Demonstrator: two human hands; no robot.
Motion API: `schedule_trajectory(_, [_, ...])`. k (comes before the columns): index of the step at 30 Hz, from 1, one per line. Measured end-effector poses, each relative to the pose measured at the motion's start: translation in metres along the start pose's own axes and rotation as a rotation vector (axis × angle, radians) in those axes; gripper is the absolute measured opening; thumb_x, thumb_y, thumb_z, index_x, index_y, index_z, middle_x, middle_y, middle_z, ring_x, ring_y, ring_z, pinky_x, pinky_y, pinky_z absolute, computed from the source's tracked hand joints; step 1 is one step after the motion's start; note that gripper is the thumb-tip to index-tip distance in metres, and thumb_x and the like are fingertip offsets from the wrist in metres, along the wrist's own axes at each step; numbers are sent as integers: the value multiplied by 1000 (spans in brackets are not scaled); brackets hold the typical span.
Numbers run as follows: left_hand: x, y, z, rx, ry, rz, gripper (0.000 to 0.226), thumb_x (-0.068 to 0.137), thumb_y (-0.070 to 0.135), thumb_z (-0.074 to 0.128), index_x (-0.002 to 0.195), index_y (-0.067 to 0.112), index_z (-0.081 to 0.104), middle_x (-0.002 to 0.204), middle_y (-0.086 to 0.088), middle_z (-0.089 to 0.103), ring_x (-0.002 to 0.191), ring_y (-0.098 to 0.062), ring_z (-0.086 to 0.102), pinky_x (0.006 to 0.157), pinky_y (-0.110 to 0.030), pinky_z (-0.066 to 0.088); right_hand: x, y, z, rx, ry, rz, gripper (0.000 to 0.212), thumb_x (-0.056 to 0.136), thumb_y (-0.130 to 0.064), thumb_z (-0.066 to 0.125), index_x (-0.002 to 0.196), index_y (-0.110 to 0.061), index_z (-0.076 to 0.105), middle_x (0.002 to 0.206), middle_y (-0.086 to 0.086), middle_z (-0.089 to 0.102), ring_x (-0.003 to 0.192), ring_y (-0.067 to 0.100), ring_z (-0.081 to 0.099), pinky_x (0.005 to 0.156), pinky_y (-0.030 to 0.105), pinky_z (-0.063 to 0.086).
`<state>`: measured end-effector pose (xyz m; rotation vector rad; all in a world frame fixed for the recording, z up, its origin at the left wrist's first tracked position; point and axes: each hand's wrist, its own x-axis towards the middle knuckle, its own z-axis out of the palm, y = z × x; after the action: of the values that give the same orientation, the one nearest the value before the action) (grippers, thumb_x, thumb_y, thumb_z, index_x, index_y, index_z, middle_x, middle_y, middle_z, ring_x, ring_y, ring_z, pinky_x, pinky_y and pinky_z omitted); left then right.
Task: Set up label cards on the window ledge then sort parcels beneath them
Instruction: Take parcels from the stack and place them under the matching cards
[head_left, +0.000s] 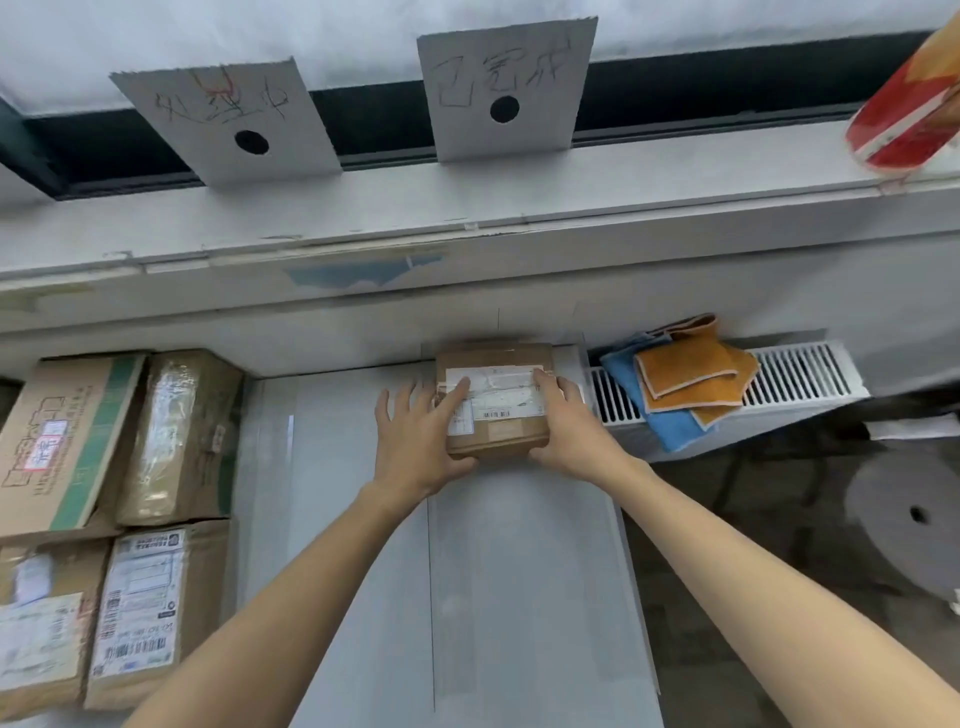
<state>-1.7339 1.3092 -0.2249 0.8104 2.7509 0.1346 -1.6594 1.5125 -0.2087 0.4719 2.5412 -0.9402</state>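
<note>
Two grey label cards lean upright against the window on the ledge (519, 208): the left card (228, 124) and the right card (506, 88), each with handwriting and a round hole. Below the right card, a small brown parcel (498, 415) with a white shipping label lies on the pale floor by the wall. My left hand (415, 441) grips its left side with fingers spread over the top. My right hand (569, 431) holds its right side.
Several cardboard parcels (104, 493) are stacked at the left, below the left card. Blue and orange cloths (685, 384) lie on a white radiator grille (800, 374). A red and orange packet (909, 114) stands on the ledge's right end. A grey disc (914, 525) lies at the right.
</note>
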Motion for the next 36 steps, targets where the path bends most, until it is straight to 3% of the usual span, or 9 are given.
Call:
schedule_trajectory(6, [19, -6, 12, 28, 63, -1, 98, 68, 64, 72, 152, 33, 33, 140, -15, 43, 131, -36, 33, 112, -51, 19, 26, 7, 12, 1, 24, -13, 102, 82, -17, 79, 158, -18, 11, 159, 10, 18, 142, 30, 36, 112, 36, 37])
schedule_trajectory(11, [18, -5, 20, -100, 26, -7, 98, 73, 50, 78, 154, 29, 26, 158, -15, 11, 139, -35, 19, 109, -45, 36, 31, 8, 19, -85, 53, -10, 104, 82, -23, 79, 159, -21, 9, 161, 8, 15, 145, 30, 28, 114, 41, 36])
schedule_trajectory(14, [18, -3, 22, -158, -5, -15, 100, 76, 44, 79, 156, 28, 21, 160, -14, 1, 141, -34, 18, 107, -40, 40, 34, 5, 20, -126, 35, 1, 105, 82, -27, 78, 159, -21, 6, 163, 9, 11, 146, 33, 26, 112, 44, 37])
schedule_trajectory(22, [-19, -14, -2, -69, -68, 28, 102, 78, 52, 74, 157, 35, 12, 162, -14, 6, 148, -34, 9, 117, -45, 21, 1, -17, 15, -251, 46, 20, 106, 82, -27, 79, 159, -21, 6, 166, 8, -1, 147, 34, 25, 111, 45, 40])
schedule_trajectory(28, [-75, -48, -36, 7, -33, 107, 96, 81, 54, 70, 156, 37, 13, 161, -12, 17, 148, -32, 13, 116, -46, 19, -55, -44, 12, -252, 86, 36, 104, 84, -30, 79, 160, -26, 7, 168, 3, -2, 152, 29, 18, 117, 44, 34])
schedule_trajectory(36, [-133, -101, -103, 169, -27, 223, 97, 86, 53, 66, 157, 39, 2, 164, -13, 4, 152, -33, -4, 121, -53, 6, -140, -108, 24, -291, 102, 125, 102, 85, -29, 78, 159, -29, 8, 168, 2, -6, 152, 30, 17, 115, 46, 38])
